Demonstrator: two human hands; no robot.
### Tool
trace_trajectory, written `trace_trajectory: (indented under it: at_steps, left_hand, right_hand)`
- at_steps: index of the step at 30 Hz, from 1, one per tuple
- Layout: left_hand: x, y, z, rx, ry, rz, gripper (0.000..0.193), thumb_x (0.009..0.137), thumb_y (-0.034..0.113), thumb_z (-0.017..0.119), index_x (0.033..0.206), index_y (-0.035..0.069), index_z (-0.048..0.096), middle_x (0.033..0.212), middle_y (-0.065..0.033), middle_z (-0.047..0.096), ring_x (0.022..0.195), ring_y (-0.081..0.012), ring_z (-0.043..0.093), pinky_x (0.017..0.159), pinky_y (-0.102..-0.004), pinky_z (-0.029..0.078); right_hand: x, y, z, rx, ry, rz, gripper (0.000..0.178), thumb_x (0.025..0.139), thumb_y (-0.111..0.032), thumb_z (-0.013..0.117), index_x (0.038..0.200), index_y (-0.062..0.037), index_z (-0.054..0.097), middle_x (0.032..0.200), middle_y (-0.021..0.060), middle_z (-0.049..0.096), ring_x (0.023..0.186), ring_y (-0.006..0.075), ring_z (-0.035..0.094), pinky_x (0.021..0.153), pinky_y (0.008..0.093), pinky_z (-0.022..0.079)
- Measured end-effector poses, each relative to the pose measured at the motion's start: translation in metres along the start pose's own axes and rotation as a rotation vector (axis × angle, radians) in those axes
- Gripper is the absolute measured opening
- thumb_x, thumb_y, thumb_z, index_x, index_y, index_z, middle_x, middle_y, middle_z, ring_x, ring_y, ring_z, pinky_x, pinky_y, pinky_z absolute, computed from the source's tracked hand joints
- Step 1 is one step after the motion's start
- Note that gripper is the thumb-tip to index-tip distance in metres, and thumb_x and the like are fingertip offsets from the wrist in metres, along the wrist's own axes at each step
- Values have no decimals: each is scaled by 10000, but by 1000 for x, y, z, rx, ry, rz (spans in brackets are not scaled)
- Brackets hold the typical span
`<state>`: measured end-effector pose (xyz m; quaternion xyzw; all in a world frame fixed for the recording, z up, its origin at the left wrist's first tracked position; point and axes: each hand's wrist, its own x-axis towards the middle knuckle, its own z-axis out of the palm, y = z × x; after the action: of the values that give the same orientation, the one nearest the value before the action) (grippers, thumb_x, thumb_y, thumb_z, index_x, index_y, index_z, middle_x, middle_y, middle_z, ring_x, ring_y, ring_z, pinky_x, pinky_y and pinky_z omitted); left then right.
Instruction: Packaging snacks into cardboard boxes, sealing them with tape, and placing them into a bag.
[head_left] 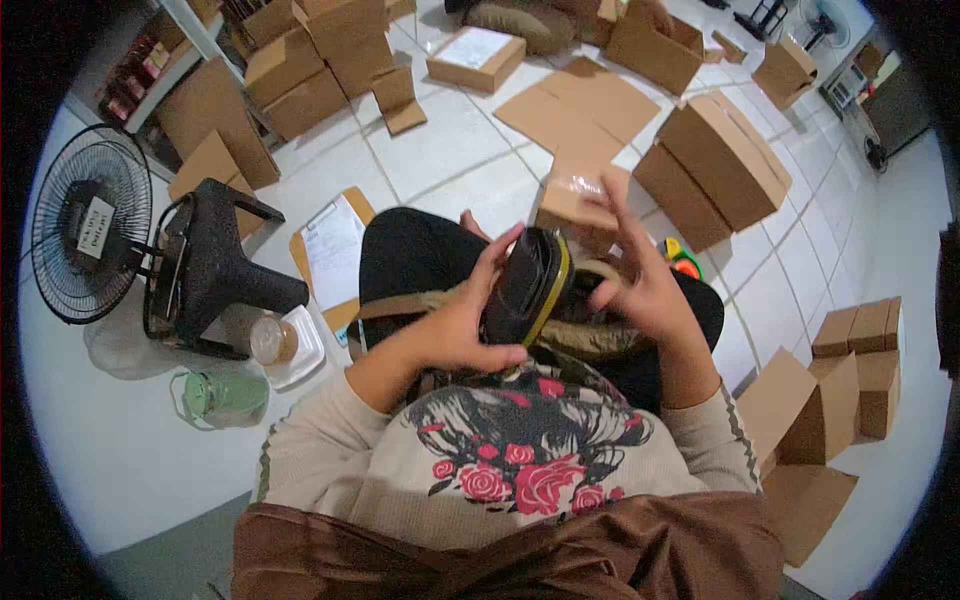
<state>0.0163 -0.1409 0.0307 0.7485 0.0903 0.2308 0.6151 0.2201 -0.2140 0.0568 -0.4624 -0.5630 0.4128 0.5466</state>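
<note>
Over my lap, my left hand (470, 325) is closed around an oblong black item (522, 285) with a yellow edge; its exact kind does not show. Beside the item, my right hand (645, 280) has its fingers spread and slightly blurred. A pale curved band (600, 268) shows near my right thumb, and I cannot make out whether the hand touches it. Just beyond my hands stands a small cardboard box (577, 205) with shiny clear tape on top. A green and orange tape dispenser (682, 262) lies past my right wrist.
On the left stand a black fan (92, 225), a green jug (222, 397), and a lidded cup (272, 340) beside a white tray (300, 362). A clipboard with papers (335, 245) lies near my knee. Cardboard boxes (715, 165) surround me, with several more (850, 360) at right. Another person (530, 20) sits far ahead.
</note>
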Motion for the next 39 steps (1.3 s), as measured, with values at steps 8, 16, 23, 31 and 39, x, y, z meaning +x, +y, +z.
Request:
trace_trajectory:
  at_steps: [8, 16, 23, 31, 39]
  left_hand:
    - [-17, -15, 5, 341, -6, 30, 1084, 551, 285, 767, 1352, 81, 66, 1318, -184, 226, 1222, -321, 258, 1009, -376, 198]
    - [-26, -41, 2, 77, 300, -49, 898, 726, 331, 599, 1354, 65, 14, 1394, -178, 71, 1295, -288, 98, 1033, -359, 97]
    - [-23, -44, -2, -928, 645, -370, 590, 846, 362, 451, 1293, 65, 206, 1224, -108, 391, 1096, -224, 433, 894, -371, 386]
    - [-32, -25, -12, -680, 733, -186, 702, 782, 69, 500, 1326, 180, 70, 1219, -91, 335, 1115, -202, 379, 917, -340, 358]
    - [-44, -23, -18, -878, 637, 0, 699, 718, 40, 441, 1316, 194, 112, 1257, -131, 324, 1153, -274, 372, 949, -414, 348]
  right_hand:
    - [24, 22, 2, 488, -210, 637, 312, 771, -212, 618, 1006, -38, 507, 757, -16, 526, 605, 67, 496, 530, 184, 400]
    - [30, 14, 27, -77, 41, 6, 92, 691, -42, 624, 731, -22, 543, 653, 36, 553, 581, 112, 511, 514, 209, 380]
    - [-1, 47, 67, -703, -412, -559, 121, 634, -57, 602, 736, -27, 543, 706, 87, 518, 655, 254, 531, 600, 335, 447]
    - [24, -22, 52, -369, -555, -66, 191, 776, -96, 549, 941, -1, 543, 907, 121, 568, 821, 236, 581, 709, 321, 473]
    - [48, 7, 80, 8, -46, 9, 112, 768, -12, 532, 876, 15, 537, 897, 109, 583, 861, 212, 574, 770, 298, 439]
